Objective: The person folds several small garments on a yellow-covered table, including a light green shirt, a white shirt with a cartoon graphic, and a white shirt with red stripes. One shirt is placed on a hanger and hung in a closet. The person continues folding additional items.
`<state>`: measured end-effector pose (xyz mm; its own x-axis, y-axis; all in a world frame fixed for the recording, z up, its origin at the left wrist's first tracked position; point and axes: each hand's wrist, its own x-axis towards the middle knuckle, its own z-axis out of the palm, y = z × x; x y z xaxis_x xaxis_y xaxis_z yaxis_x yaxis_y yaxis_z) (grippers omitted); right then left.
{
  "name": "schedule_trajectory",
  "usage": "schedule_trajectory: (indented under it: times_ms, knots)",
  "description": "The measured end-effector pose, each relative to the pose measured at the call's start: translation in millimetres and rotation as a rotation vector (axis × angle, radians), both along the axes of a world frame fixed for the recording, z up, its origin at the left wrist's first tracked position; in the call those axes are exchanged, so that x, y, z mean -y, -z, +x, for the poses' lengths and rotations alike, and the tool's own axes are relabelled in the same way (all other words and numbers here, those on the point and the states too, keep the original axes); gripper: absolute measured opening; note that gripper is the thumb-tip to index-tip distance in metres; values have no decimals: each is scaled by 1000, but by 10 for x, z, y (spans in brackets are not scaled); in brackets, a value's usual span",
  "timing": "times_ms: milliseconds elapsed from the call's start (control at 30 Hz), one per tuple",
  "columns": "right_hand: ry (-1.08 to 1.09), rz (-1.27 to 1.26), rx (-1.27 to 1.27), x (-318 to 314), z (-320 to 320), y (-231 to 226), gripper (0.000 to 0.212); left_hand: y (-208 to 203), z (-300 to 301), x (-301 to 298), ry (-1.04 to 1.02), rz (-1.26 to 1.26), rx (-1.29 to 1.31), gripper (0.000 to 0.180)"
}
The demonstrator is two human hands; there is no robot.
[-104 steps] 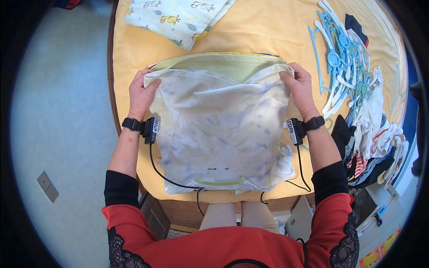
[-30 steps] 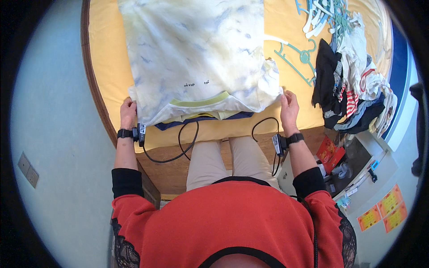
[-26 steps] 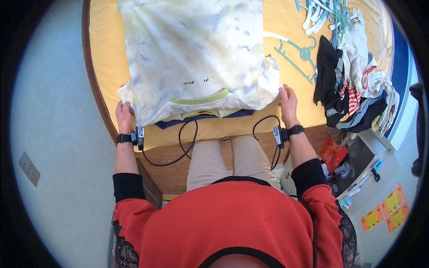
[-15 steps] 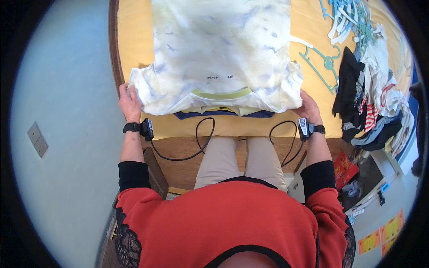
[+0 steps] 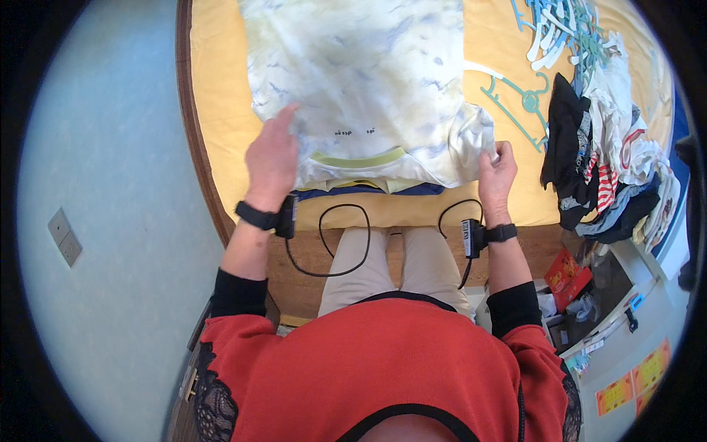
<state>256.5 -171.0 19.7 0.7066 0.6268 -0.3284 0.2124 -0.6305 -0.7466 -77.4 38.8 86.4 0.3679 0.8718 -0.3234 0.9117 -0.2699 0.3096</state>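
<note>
- Swinging inward, the left hand has left the outer end of its sleeve, where it was a moment ago, and is now over the left shoulder of the pale tie-dye shirt.
- With that shift the two sides no longer match: the right sleeve spreads toward the right hand, while the left sleeve is hidden behind the left hand, so whether it is folded in or lying flat I cannot tell.
- The shirt lies face up on the bed between and beyond the hands, its green neckband toward the body; a navy layer shows beneath it.
- The left hand is slightly blurred, back upward, one finger stretched forward over the cloth; whether it grips any fabric is unclear.
- The right hand is nearly closed, thumb and fingers pinching the sleeve's outer edge.
- Both forearms come up from below; the left slants inward, the right stands almost straight beside the shirt.
- Beyond the right hand lies a green hanger, with a heap of clothes farther right.
</note>
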Motion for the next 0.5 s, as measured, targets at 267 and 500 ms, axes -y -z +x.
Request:
schedule_trajectory:
  times_ms: [267, 500]
  knots:
    - [-573, 82, 78, -480, -908, -271, 22, 449, 503, 330, 241, -115, -100, 52]
    - [-557, 151, -29, -479, -756, -197, 23, 331, 295, 648, 305, 68, 193, 58]
